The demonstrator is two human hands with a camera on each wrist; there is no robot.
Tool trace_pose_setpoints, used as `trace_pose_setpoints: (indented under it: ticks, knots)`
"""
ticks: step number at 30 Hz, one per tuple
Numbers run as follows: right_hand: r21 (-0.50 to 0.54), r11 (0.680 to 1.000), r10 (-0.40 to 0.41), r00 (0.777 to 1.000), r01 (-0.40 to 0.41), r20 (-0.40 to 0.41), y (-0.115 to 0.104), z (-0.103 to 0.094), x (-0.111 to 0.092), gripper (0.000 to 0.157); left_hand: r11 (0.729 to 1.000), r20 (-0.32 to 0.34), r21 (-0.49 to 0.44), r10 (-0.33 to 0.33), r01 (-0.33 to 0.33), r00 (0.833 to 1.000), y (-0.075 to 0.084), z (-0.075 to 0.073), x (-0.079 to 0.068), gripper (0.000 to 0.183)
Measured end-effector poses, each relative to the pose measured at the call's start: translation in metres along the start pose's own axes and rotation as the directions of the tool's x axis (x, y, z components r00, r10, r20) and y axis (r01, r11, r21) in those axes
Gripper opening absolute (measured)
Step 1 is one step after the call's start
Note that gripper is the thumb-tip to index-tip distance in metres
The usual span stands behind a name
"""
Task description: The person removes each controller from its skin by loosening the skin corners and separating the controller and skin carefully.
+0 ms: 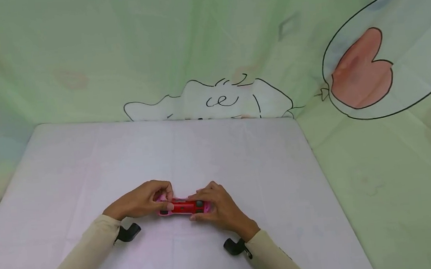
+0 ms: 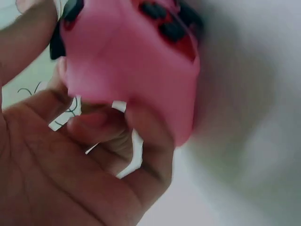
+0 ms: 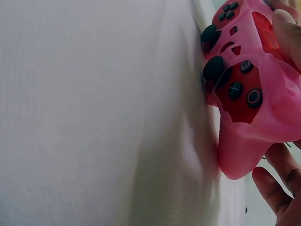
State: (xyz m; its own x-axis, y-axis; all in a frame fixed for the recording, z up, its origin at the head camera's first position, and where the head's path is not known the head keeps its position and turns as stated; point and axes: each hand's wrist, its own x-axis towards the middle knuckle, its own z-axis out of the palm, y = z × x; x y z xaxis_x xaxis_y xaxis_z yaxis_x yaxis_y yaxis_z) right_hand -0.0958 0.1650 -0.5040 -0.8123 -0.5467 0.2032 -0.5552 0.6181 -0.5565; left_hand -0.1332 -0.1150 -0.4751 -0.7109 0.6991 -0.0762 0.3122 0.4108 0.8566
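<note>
A red game controller point(image 1: 182, 207) in a pink rubbery sleeve point(image 2: 117, 56) stands on the white table between both hands. Its button face, with black thumbsticks and buttons point(image 3: 254, 97), shows in the right wrist view, and the pink sleeve covers the grips. My left hand point(image 1: 144, 200) pinches the left end of the sleeved controller between thumb and fingers. At the other end, my right hand point(image 1: 224, 207) holds it with the thumb on the near side and fingers on the far side. The left wrist view is blurred around the sleeve's edge.
The white table point(image 1: 209, 152) extends around the hands. Behind it hangs a green printed cloth point(image 1: 132, 43) with line drawings and a red heart point(image 1: 363, 70). Black wrist-worn devices point(image 1: 128, 233) sit below both wrists.
</note>
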Motion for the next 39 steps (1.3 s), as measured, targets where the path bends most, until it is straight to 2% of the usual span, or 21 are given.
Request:
trace_pose_setpoints:
  ticks: [3, 7, 12, 14, 18, 21, 27, 33, 39]
  knots:
    - [0.006, 1.0, 0.002, 1.0, -0.002, 0.004, 0.0, -0.001, 0.0, 0.049, 0.998, 0.026, 0.053, -0.032, 0.031, 0.999, 0.004, -0.005, 0.0, 0.025]
    - [0.01, 1.0, 0.01, 1.0, -0.01, 0.014, 0.0, -0.001, 0.0, 0.05, 0.989, 0.027, 0.134, -0.061, 0.057, 0.998, 0.009, -0.01, 0.0, 0.034]
    - [0.015, 1.0, 0.011, 1.0, -0.012, 0.028, -0.001, 0.0, 0.001, 0.05, 0.973, 0.045, 0.227, -0.057, 0.045, 0.997, 0.013, -0.013, 0.001, 0.038]
    - [0.013, 1.0, 0.007, 1.0, -0.007, 0.027, 0.0, 0.001, 0.001, 0.051, 0.975, 0.076, 0.218, -0.05, 0.033, 0.996, 0.013, -0.013, 0.003, 0.037]
    - [0.002, 1.0, 0.005, 1.0, -0.005, 0.019, -0.001, 0.001, 0.002, 0.05, 0.993, 0.145, 0.111, -0.059, 0.043, 0.988, 0.013, -0.014, 0.005, 0.033]
    - [-0.009, 1.0, 0.008, 1.0, -0.008, 0.014, -0.003, 0.001, 0.003, 0.049, 0.997, 0.155, 0.066, -0.057, 0.047, 0.986, 0.014, -0.013, 0.006, 0.031]
    - [-0.007, 1.0, 0.003, 1.0, -0.003, -0.003, -0.003, 0.003, 0.003, 0.049, 0.995, 0.06, 0.1, -0.009, 0.003, 0.998, 0.005, -0.009, 0.001, 0.033]
    - [-0.008, 1.0, 0.02, 1.0, -0.02, 0.007, -0.002, 0.003, 0.003, 0.049, 0.992, -0.024, 0.123, -0.001, 0.004, 1.0, 0.005, -0.005, -0.009, 0.039]
    - [-0.01, 1.0, 0.02, 1.0, -0.02, 0.007, -0.002, 0.002, 0.002, 0.049, 0.963, -0.15, 0.269, 0.03, 0.012, 0.988, 0.011, 0.003, -0.02, 0.039]
